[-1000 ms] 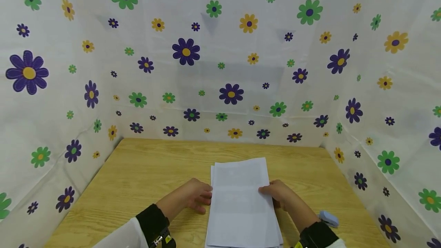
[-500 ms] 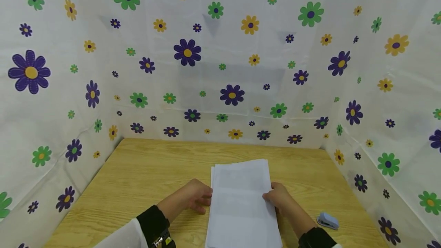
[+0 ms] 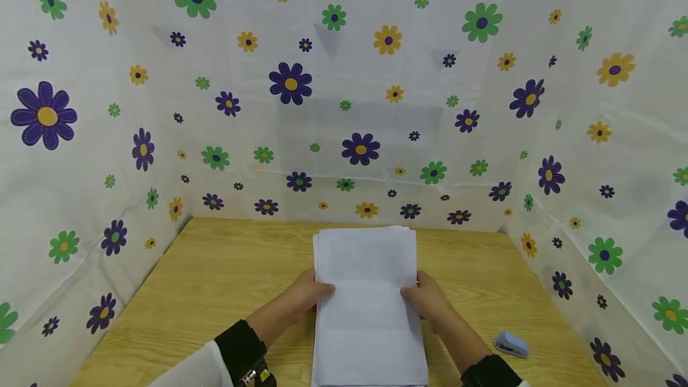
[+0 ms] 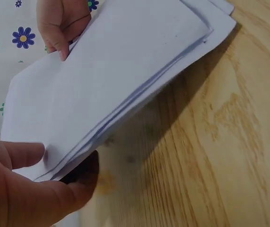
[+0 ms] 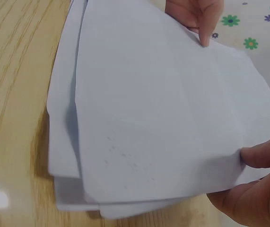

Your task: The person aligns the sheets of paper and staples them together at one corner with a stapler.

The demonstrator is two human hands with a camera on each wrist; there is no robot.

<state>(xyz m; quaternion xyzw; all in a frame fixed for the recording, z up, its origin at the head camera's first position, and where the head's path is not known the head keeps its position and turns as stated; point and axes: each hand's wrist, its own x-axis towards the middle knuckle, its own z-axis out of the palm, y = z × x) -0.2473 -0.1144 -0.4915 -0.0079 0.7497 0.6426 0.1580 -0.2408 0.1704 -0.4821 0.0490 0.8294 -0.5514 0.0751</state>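
Note:
A stack of white paper sheets is held between both hands over the wooden table. My left hand grips the left edge, thumb on top and fingers underneath, as the left wrist view shows. At the opposite edge my right hand pinches the sheets the same way, its thumb on the top page. The sheets are a little out of line, with lower ones peeking out along the edges. In the left wrist view the paper's near part is raised and casts a shadow on the wood.
A light blue stapler lies on the wooden table, to the right of the right forearm. White sheeting with printed flowers encloses the table at the back and on both sides.
The paper stack has shifted left and farther from me. My left hand has gone from beside the left edge to gripping it, thumb on top. The stapler stays put.

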